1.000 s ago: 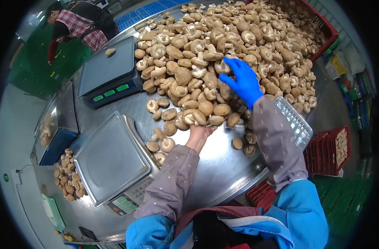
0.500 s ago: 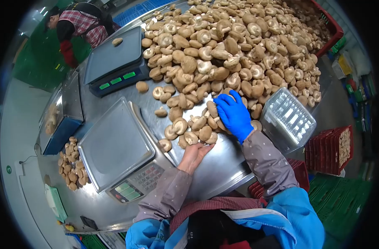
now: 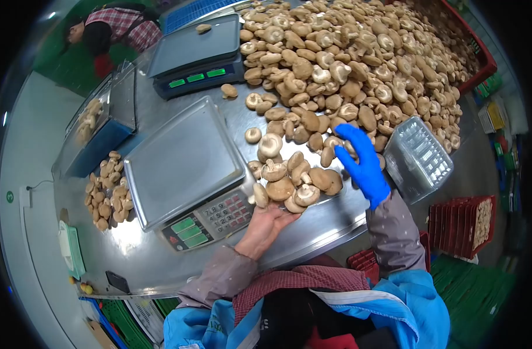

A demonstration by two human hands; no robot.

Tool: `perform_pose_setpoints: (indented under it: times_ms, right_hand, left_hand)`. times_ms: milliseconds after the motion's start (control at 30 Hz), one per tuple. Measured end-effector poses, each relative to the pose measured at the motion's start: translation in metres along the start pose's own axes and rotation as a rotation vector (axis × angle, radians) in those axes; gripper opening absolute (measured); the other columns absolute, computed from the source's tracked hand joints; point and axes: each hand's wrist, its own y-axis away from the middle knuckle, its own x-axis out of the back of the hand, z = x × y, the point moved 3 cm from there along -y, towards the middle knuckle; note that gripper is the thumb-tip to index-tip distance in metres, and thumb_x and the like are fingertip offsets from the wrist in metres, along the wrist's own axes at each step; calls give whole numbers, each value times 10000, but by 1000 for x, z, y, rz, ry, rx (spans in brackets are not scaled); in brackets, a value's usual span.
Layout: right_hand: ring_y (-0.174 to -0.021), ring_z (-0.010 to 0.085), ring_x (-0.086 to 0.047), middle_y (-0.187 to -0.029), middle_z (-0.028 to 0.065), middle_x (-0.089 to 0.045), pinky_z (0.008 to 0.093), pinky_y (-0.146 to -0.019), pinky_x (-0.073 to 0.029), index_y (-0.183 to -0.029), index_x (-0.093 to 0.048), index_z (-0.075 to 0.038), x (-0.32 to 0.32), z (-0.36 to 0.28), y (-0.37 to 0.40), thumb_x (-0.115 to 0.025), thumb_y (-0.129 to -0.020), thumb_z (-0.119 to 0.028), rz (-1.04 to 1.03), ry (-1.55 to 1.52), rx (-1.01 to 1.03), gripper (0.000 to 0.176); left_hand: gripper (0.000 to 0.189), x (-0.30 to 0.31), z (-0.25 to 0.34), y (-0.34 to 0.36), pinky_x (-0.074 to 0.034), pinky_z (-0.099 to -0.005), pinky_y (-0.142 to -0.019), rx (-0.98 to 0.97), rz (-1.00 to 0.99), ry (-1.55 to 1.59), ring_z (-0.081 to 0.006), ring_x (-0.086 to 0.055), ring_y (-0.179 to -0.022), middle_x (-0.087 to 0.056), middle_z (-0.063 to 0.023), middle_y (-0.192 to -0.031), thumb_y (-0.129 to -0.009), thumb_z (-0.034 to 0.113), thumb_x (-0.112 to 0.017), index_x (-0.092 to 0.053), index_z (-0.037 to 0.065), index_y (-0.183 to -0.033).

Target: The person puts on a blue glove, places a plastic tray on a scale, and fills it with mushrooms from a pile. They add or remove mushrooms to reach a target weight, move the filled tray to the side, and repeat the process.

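Note:
My bare left hand [image 3: 266, 228] is palm up at the near edge of a bunch of shiitake mushrooms [image 3: 280, 189], its fingers reaching under them. The bunch appears raised on a clear plastic tray, though the tray itself hardly shows. My right hand [image 3: 364, 168], in a blue glove, is just right of the bunch at the foot of the big mushroom pile [image 3: 359, 64]. Its thumb and fingers are spread, with loose mushrooms showing around and behind them; no firm grip is visible.
Left of the bunch stands a scale [image 3: 181, 163]; a second scale [image 3: 196, 58] is behind it. A clear plastic box [image 3: 418, 157] lies at the right. More mushrooms [image 3: 106, 192] lie far left. A red crate [image 3: 481, 75] borders the pile. Another person [image 3: 117, 29] bends at the back left.
The bunch at my left hand looks larger and nearer. My gloved hand has moved right and down, its fingers spreading. My view has shifted, so the scales appear farther right.

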Motion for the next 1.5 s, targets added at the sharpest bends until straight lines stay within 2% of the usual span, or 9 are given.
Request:
perform_pose_setpoints:
  times_ms: [400,600,733,933,1133,1267,1333,1467,1500]
  right_hand:
    - [-1108,301,-453,-1244,131,-451,383,-914,-357,-1213,-475,-82,-66,-181,-19,-684,-713,-294,-365,134,530,582]
    - [-1050,283,-499,-1128,122,-533,368,-891,-389,-1153,-499,-45,-97,-158,-24,-666,-757,-165,-250,-115,292,446]
    - [-1010,272,-522,-1100,120,-551,349,-870,-401,-1158,-503,-48,-134,-152,-2,-646,-778,-163,-422,-152,162,422]
    - [-877,306,-559,-979,127,-586,381,-774,-439,-1070,-551,-73,-194,-168,48,-580,-806,-249,-734,-114,442,319]
    - [-876,278,-577,-962,104,-602,358,-767,-462,-1021,-587,-84,-197,-160,44,-583,-811,-190,-749,-156,322,235]
    - [-857,247,-589,-939,108,-610,319,-751,-473,-1021,-594,-68,-196,-156,33,-583,-812,-110,-711,-185,232,213]
    - [-831,208,-592,-927,104,-615,293,-740,-468,-1023,-596,-45,-195,-159,29,-556,-833,-86,-711,-182,177,198]
    - [-832,162,-579,-924,78,-622,279,-749,-456,-1024,-598,-21,-191,-156,25,-534,-849,-82,-732,-177,64,196]
    - [-832,162,-579,-924,78,-622,279,-749,-456,-1024,-598,-21,-191,-156,25,-534,-849,-82,-735,-169,64,196]
  left_hand:
    - [671,31,76,49,-509,-409,-830,-192,-100,27,-310,-471,-1117,-332,-149,-1294,-733,-160,-344,-175,97,-1329]
    - [717,108,140,79,-558,-372,-756,-323,38,-61,-339,-507,-1055,-277,-223,-1279,-772,-157,-311,-44,179,-1347]
    - [721,153,169,93,-557,-368,-763,-354,250,-157,-332,-520,-1032,-294,-235,-1257,-780,-153,-289,-2,175,-1354]
    - [484,225,178,126,-502,-253,-652,-549,599,-830,-160,-554,-900,-447,-147,-1130,-771,-36,-469,-392,19,-1246]
    - [539,311,164,192,-370,-379,-894,-785,1133,-1608,-296,-449,-1062,-437,-160,-1168,-767,49,-556,-360,53,-1269]
    - [623,372,133,174,-298,-404,-949,-686,984,-1541,-341,-385,-1100,-423,-176,-1195,-738,121,-624,-335,45,-1284]
    - [595,367,134,163,-323,-414,-910,-489,1207,-1521,-347,-406,-1056,-438,-187,-1132,-705,152,-665,-383,25,-1213]
    - [525,401,160,150,-344,-427,-870,-691,1269,-1030,-354,-413,-1033,-433,-189,-1059,-683,173,-691,-421,33,-1110]
    - [503,397,168,156,-359,-424,-849,-680,1543,-1133,-351,-424,-1009,-431,-184,-1027,-678,180,-698,-422,32,-1071]
